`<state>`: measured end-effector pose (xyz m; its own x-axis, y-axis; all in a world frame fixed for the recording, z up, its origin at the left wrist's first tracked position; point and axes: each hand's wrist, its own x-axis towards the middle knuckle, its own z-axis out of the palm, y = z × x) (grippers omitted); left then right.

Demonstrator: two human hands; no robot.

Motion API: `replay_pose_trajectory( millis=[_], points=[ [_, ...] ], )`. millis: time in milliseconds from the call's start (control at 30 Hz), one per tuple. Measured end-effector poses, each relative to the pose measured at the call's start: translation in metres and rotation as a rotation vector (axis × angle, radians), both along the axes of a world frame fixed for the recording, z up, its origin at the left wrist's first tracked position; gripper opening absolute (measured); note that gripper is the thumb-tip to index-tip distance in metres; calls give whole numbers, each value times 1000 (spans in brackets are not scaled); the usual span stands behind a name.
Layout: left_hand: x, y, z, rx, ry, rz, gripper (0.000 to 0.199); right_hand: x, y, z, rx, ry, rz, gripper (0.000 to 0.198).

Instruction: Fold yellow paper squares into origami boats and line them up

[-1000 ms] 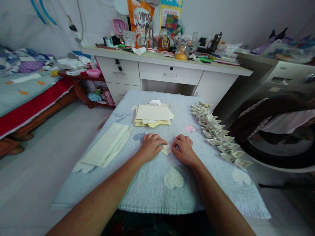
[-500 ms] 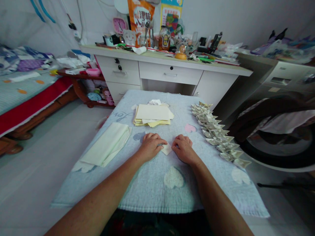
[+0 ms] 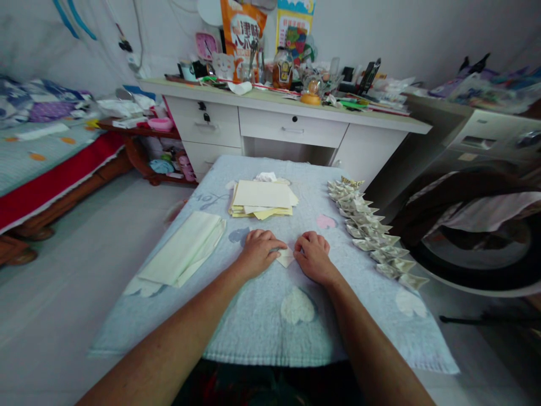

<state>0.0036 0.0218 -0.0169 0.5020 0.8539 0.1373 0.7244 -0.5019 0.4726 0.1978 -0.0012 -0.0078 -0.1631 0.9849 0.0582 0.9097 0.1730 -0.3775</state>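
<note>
A small piece of folded cream paper (image 3: 285,258) lies on the cloth-covered table between my two hands, its lower corner pointing toward me. My left hand (image 3: 260,252) has curled fingers, with thumb and forefinger pressing the paper's left edge. On the other side, my right hand (image 3: 313,256) is closed at the right edge, its fingertips partly hidden. Beyond the hands sits a stack of cream and yellow paper (image 3: 264,193). Folded pale sheets (image 3: 183,248) rest to the left. Rows of small folded paper boats (image 3: 372,237) line the right side.
A pale blue cloth with heart patterns (image 3: 253,332) covers the table. Behind it stands a white desk (image 3: 291,121) crowded with jars and packets. A washing machine (image 3: 477,141) with its door open is at the right, a bed (image 3: 46,146) at the left.
</note>
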Motion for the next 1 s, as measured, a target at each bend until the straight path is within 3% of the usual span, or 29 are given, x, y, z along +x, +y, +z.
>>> replay_pose_trajectory(
  millis=[200, 400, 733, 1000],
  points=[
    [1, -1, -2, 30, -35, 34, 38, -6, 1, -5, 128, -43, 2, 33],
    [1, -1, -6, 55, -35, 87, 41, -14, 2, -4, 85, -70, -46, 41],
    [2, -1, -3, 13, -19, 103, 29, -5, 4, 3, -45, 20, -27, 35],
    [2, -1, -2, 6, -36, 95, 25, -8, 2, -3, 46, -25, -25, 31]
  ],
)
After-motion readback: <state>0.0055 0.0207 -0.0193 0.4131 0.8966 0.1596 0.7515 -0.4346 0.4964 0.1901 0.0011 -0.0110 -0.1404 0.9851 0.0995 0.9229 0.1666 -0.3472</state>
